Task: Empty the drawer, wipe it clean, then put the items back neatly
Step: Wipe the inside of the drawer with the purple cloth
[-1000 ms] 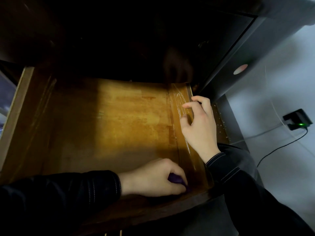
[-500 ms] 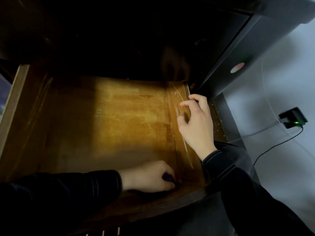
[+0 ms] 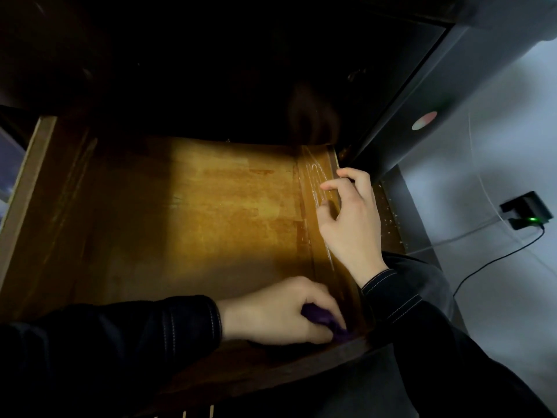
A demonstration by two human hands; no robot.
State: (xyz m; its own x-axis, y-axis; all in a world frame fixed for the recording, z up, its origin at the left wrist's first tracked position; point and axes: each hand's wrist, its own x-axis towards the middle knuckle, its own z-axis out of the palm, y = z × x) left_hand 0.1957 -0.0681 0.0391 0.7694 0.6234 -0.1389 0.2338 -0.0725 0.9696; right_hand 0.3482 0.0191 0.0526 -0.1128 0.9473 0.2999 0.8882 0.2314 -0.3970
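A black adapter (image 3: 524, 211) glows green on the pale wall (image 3: 512, 101), cable (image 3: 494, 260) trailing.

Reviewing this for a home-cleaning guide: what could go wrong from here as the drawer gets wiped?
1. The right hand grips the side wall of the drawer close to the cabinet frame; if the drawer slides in, fingers could get pinched.
2. The left hand presses the purple cloth into the near right corner; the back lies in deep shadow, so dirt there may be missed.
3. The drawer is pulled far out; leaning on it might tip it.
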